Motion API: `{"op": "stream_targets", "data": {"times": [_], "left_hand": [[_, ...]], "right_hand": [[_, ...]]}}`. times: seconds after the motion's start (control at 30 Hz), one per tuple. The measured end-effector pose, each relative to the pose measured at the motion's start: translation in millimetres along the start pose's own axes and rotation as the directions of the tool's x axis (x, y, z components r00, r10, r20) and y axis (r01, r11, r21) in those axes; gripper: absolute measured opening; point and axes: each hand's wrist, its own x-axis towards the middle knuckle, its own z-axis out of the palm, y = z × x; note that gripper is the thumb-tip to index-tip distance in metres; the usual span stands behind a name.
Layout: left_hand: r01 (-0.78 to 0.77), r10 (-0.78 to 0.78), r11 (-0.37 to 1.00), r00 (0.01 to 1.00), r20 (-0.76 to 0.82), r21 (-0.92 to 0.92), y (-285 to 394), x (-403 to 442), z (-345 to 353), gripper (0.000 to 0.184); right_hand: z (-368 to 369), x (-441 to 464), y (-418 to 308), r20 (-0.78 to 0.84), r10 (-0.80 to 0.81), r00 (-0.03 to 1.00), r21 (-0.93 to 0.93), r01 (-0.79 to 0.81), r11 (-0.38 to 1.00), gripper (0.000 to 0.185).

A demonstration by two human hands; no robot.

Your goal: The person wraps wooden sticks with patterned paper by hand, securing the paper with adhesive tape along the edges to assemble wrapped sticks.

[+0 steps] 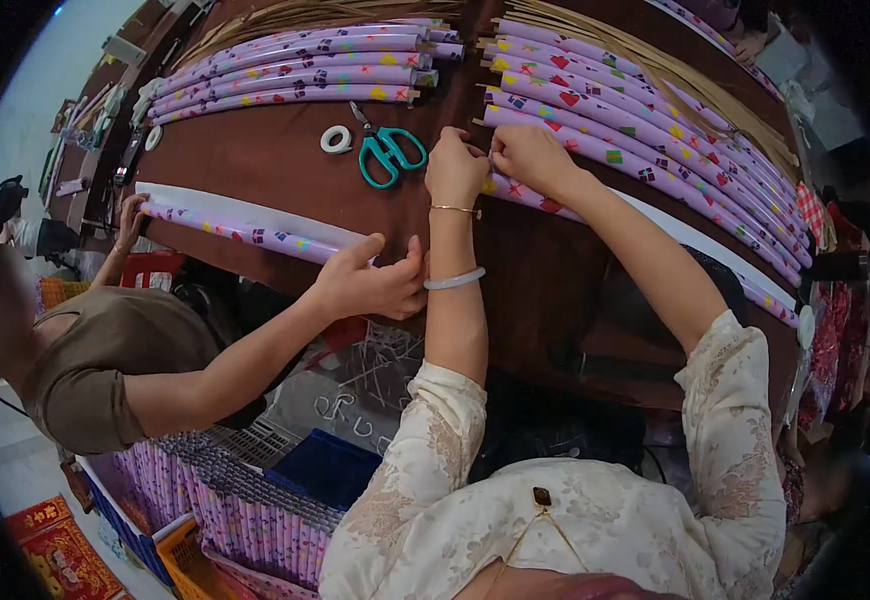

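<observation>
My left hand, with a gold bracelet and a pale bangle at its wrist, has its fingers curled closed; what they hold, if anything, is hidden. Close beside it, my right hand is pinched above the end of a partly rolled sheet of purple patterned paper. Whatever is in that pinch is too small to make out. White underside of the sheet shows along the roll to the right. Teal-handled scissors lie on the table left of my left hand, with a white roll of tape next to them.
A co-worker at the left holds another purple paper roll with both hands. Stacked purple rolls lie at the back left, more rolls at the back right. Below, a crate stands by many upright purple rolls.
</observation>
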Motion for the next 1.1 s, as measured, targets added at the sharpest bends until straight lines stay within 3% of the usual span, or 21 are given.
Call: {"op": "stream_targets", "data": {"times": [0.23, 0.3, 0.43, 0.7, 0.87, 0.97, 1.1], "left_hand": [[-0.075, 0.075, 0.997, 0.997, -0.017, 0.002, -3.9, 1.0, 0.9, 0.026], [-0.099, 0.099, 0.995, 0.995, 0.008, -0.001, -4.2, 1.4, 1.0, 0.024], [-0.045, 0.046, 0.997, 0.999, -0.006, 0.063, 3.2, -0.5, 2.6, 0.022], [-0.051, 0.056, 0.983, 0.998, -0.023, 0.178, 12.7, -5.6, 2.3, 0.016], [-0.159, 0.177, 0.959, 0.983, -0.055, 0.235, 5.7, -2.5, 4.4, 0.017], [-0.152, 0.161, 0.979, 0.986, -0.054, 0.138, 8.8, -3.8, 1.6, 0.007], [-0.173, 0.177, 0.975, 0.984, -0.019, 0.141, 10.9, -3.8, -5.2, 0.012]], "right_hand": [[8.5, -0.4, 4.9, -0.053, -0.003, 0.999, -0.04, 0.001, 0.999, 0.015], [5.5, -3.7, 8.5, -0.041, -0.021, 0.999, 0.086, 0.024, 0.996, 0.015], [-5.5, -12.0, 9.5, -0.108, -0.084, 0.991, 0.148, 0.099, 0.984, 0.013], [-20.1, -28.5, 6.6, -0.005, 0.07, 0.998, 0.386, -0.062, 0.921, 0.014], [-21.2, -32.1, 6.0, -0.031, 0.026, 0.999, 0.323, -0.015, 0.946, 0.014], [-19.8, -33.8, 7.0, -0.036, 0.038, 0.999, 0.337, -0.024, 0.941, 0.014], [-18.9, -34.1, 7.7, -0.044, 0.031, 0.999, 0.335, -0.014, 0.942, 0.014]]}}
